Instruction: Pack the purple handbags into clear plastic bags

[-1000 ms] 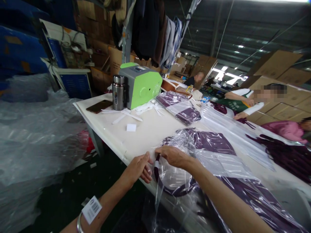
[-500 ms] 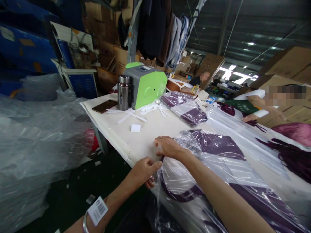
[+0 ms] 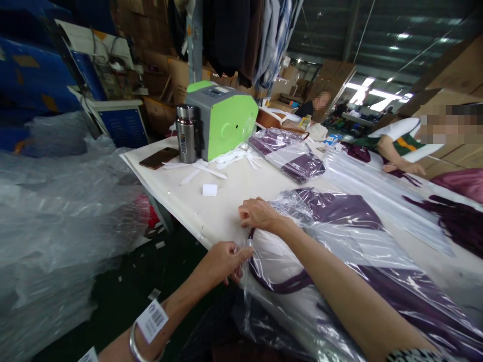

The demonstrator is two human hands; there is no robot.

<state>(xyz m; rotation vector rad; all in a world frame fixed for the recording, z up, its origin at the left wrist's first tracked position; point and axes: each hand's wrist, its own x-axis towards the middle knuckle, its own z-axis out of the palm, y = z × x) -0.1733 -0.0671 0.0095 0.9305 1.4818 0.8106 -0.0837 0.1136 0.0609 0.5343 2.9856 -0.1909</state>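
A purple and white item with a purple handle-like loop lies on the table inside a clear plastic bag. At the bag's near left edge, my left hand pinches the plastic between thumb and fingers. Just beyond it, my right hand is closed with curled fingers on the same edge, above the loop; its fingertips are partly hidden. A white barcode label is stuck to my left forearm, near a silver bangle.
A steel flask, a phone and a green-grey machine stand on the table. Behind lies another wrapped purple and white item. Plastic sheeting heaps at left. A co-worker is at right.
My right hand's fingers have curled in more at the bag's edge. My left hand keeps its pinch. The view has shifted slightly, and the co-worker's arm has moved.
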